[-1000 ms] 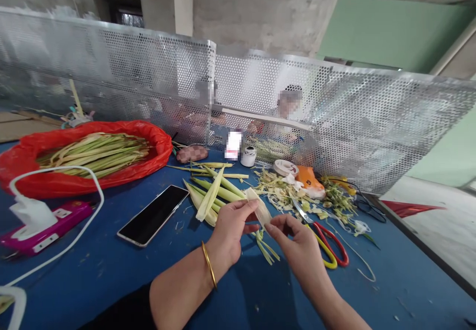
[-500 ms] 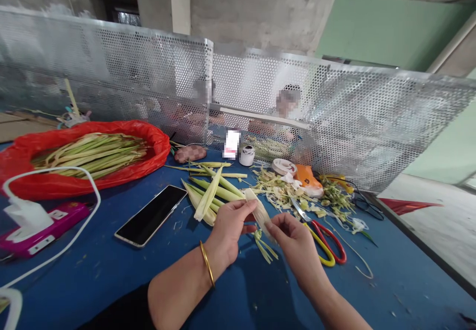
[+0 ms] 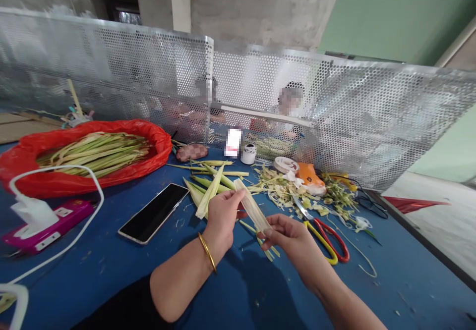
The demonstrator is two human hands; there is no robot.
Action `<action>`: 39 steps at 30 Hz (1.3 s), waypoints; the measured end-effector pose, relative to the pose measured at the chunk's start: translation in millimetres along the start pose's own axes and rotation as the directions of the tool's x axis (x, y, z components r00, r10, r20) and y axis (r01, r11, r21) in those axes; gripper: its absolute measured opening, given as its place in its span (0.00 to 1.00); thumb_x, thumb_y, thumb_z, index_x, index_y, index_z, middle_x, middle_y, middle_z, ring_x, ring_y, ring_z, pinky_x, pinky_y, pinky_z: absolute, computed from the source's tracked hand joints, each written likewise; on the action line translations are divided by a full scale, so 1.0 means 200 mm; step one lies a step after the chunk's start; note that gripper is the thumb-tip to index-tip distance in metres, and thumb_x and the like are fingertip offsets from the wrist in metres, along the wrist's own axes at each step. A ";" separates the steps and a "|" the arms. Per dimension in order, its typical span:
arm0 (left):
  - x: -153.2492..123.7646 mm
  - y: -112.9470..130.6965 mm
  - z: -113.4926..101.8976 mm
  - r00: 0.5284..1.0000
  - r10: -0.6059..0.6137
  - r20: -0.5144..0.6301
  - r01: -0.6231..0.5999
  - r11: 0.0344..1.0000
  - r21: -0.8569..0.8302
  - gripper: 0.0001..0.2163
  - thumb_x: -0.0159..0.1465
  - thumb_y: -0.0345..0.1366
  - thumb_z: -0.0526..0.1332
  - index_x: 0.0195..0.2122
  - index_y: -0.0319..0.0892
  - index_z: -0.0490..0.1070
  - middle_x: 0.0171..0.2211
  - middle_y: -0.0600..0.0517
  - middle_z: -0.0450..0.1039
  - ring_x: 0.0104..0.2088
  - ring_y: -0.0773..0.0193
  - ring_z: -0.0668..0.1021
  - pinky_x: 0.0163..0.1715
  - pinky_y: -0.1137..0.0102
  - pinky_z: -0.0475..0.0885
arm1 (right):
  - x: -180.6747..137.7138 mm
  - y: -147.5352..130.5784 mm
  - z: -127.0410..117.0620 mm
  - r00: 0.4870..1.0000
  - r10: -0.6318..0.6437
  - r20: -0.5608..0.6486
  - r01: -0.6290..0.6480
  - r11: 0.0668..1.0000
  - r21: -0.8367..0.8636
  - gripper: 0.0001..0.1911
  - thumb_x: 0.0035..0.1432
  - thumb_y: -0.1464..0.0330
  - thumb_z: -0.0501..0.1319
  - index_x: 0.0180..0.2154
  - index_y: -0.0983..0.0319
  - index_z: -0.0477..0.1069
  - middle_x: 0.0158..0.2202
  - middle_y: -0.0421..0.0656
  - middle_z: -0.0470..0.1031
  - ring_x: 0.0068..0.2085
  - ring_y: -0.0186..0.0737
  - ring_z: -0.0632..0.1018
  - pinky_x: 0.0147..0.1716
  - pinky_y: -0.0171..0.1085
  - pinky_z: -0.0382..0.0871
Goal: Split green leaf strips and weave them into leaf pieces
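A pale, flat strip of corn husk (image 3: pixel 253 210) is stretched slantwise between my hands above the blue table. My left hand (image 3: pixel 223 216) pinches its upper end between thumb and fingers. The lower end is gripped by my right hand (image 3: pixel 283 232). Beyond my left hand lies a loose pile of green and yellowish husk leaves (image 3: pixel 211 191). Thin split strips (image 3: pixel 270 250) show beneath the held husk, partly covered by my fingers. Scissors (image 3: pixel 330 243) with red and yellow handles lie just right of my right hand.
A red plastic bag (image 3: pixel 156 160) of long leaves is at left, near a purple power strip (image 3: pixel 80 213) and white cable. A phone (image 3: pixel 153 213) lies flat. Plant scraps (image 3: pixel 278 186), a tape roll (image 3: pixel 285 165) and a perforated metal screen (image 3: pixel 260 72) stand beyond, people behind it.
My hands have moved slightly apart, my left one leftward and up. More of the husk strip's length now shows, pulled straighter between them.
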State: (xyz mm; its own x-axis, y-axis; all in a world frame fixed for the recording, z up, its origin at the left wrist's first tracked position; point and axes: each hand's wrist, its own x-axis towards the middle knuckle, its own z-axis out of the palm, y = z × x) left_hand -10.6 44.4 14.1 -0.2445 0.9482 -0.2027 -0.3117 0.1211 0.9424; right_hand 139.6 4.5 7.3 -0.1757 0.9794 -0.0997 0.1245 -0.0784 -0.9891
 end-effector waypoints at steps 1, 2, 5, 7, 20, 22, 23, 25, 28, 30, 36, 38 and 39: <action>0.00 0.00 0.00 1.000 0.009 -0.014 -0.009 1.000 0.007 0.12 0.50 0.44 0.66 0.25 0.38 0.75 0.24 0.51 0.75 0.24 0.66 0.75 0.21 0.74 0.68 | 0.00 -0.01 -0.01 1.000 0.010 0.029 -0.009 1.000 -0.011 0.14 0.48 0.60 0.65 0.33 0.63 0.71 0.28 0.43 0.79 0.26 0.40 0.78 0.35 0.40 0.68; 0.00 0.01 0.00 1.000 0.019 -0.022 -0.018 1.000 0.014 0.12 0.50 0.44 0.65 0.25 0.38 0.74 0.24 0.51 0.75 0.24 0.66 0.75 0.21 0.74 0.68 | 0.00 -0.01 -0.02 0.998 0.018 0.060 -0.016 0.999 -0.034 0.13 0.48 0.60 0.65 0.33 0.63 0.71 0.26 0.42 0.79 0.25 0.40 0.78 0.34 0.40 0.68; -0.02 0.02 0.00 0.999 0.023 0.040 -0.025 0.999 0.045 0.12 0.51 0.43 0.65 0.24 0.38 0.74 0.23 0.51 0.75 0.23 0.66 0.74 0.21 0.74 0.68 | 0.00 -0.04 -0.07 0.999 -0.045 -0.015 0.043 0.992 -0.119 0.14 0.47 0.59 0.66 0.33 0.62 0.72 0.24 0.40 0.76 0.25 0.40 0.76 0.31 0.38 0.68; -0.05 0.02 0.01 0.988 0.008 0.155 -0.023 0.995 0.094 0.11 0.51 0.43 0.65 0.24 0.38 0.75 0.22 0.51 0.75 0.22 0.66 0.74 0.22 0.73 0.68 | 0.00 -0.05 -0.09 0.966 -0.174 -0.192 0.140 0.974 -0.180 0.14 0.49 0.58 0.65 0.32 0.62 0.73 0.25 0.40 0.75 0.28 0.39 0.75 0.31 0.37 0.67; -0.13 -0.03 0.04 0.879 -0.018 0.477 -0.147 0.940 0.307 0.11 0.54 0.41 0.62 0.21 0.40 0.74 0.21 0.52 0.73 0.21 0.67 0.69 0.22 0.74 0.63 | 0.02 0.00 -0.07 0.943 -0.240 -0.230 0.210 0.967 -0.147 0.13 0.53 0.58 0.64 0.27 0.62 0.72 0.22 0.39 0.70 0.26 0.37 0.72 0.28 0.35 0.67; -0.13 -0.02 0.04 0.881 -0.036 0.471 -0.121 0.947 0.298 0.11 0.53 0.42 0.64 0.21 0.40 0.74 0.22 0.52 0.74 0.21 0.67 0.69 0.22 0.74 0.63 | 0.02 -0.01 -0.07 0.943 -0.238 -0.232 0.207 0.967 -0.148 0.13 0.53 0.58 0.64 0.27 0.62 0.72 0.21 0.39 0.70 0.25 0.37 0.72 0.28 0.35 0.67; -0.14 -0.01 0.04 0.881 -0.048 0.471 -0.104 0.951 0.290 0.11 0.52 0.42 0.64 0.21 0.40 0.74 0.22 0.52 0.74 0.21 0.67 0.70 0.22 0.74 0.63 | 0.02 -0.01 -0.07 0.945 -0.230 -0.233 0.201 0.969 -0.143 0.14 0.52 0.57 0.63 0.27 0.62 0.72 0.21 0.39 0.70 0.25 0.37 0.71 0.27 0.35 0.67; -0.14 -0.01 0.04 0.877 -0.073 0.474 -0.066 0.960 0.271 0.11 0.52 0.43 0.65 0.22 0.40 0.75 0.22 0.51 0.74 0.21 0.68 0.70 0.22 0.74 0.64 | 0.02 -0.02 -0.07 0.950 -0.206 -0.234 0.182 0.976 -0.118 0.15 0.52 0.56 0.63 0.26 0.62 0.72 0.22 0.39 0.69 0.26 0.37 0.71 0.28 0.35 0.68; -0.13 -0.01 0.04 0.873 -0.089 0.479 -0.042 0.966 0.256 0.11 0.52 0.43 0.65 0.23 0.39 0.76 0.23 0.51 0.74 0.22 0.67 0.71 0.23 0.74 0.65 | 0.02 -0.02 -0.06 0.959 -0.186 -0.212 0.175 0.982 -0.071 0.16 0.51 0.55 0.63 0.25 0.62 0.70 0.23 0.39 0.69 0.26 0.36 0.71 0.29 0.36 0.69; -0.13 -0.02 0.04 0.874 -0.079 0.480 -0.054 0.965 0.258 0.11 0.52 0.43 0.65 0.24 0.39 0.76 0.23 0.51 0.74 0.23 0.67 0.72 0.24 0.74 0.67 | 0.02 -0.02 -0.06 0.963 -0.189 -0.192 0.179 0.981 -0.069 0.16 0.53 0.55 0.62 0.25 0.62 0.69 0.23 0.38 0.69 0.26 0.36 0.71 0.29 0.35 0.68; -0.13 -0.02 0.04 0.877 -0.013 0.480 -0.134 0.953 0.271 0.13 0.52 0.45 0.64 0.19 0.41 0.71 0.19 0.53 0.70 0.21 0.67 0.70 0.21 0.74 0.64 | 0.03 0.02 -0.07 0.955 -0.212 -0.208 0.180 0.970 -0.162 0.17 0.52 0.54 0.63 0.25 0.60 0.67 0.20 0.37 0.68 0.25 0.37 0.72 0.28 0.35 0.65; -0.12 -0.02 0.03 0.868 0.021 0.496 -0.193 0.935 0.298 0.13 0.53 0.45 0.63 0.19 0.42 0.70 0.17 0.55 0.67 0.19 0.68 0.67 0.20 0.75 0.61 | 0.03 0.01 -0.07 0.960 -0.196 -0.200 0.171 0.976 -0.137 0.17 0.52 0.55 0.63 0.24 0.60 0.66 0.20 0.37 0.68 0.25 0.37 0.72 0.28 0.36 0.65; -0.12 -0.03 0.03 0.865 0.036 0.501 -0.220 0.923 0.315 0.13 0.53 0.44 0.62 0.19 0.42 0.70 0.17 0.56 0.65 0.19 0.69 0.65 0.19 0.75 0.59 | 0.03 0.01 -0.07 0.965 -0.180 -0.193 0.160 0.981 -0.113 0.16 0.51 0.55 0.64 0.24 0.60 0.66 0.20 0.37 0.68 0.25 0.36 0.71 0.28 0.35 0.65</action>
State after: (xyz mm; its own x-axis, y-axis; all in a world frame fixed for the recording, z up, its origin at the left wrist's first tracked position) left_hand 2.5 22.8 15.4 0.2371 0.9714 -0.0084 0.0551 -0.0048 0.9985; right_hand 152.0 11.8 6.6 -0.0037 0.9948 0.1022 0.2045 0.1008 -0.9737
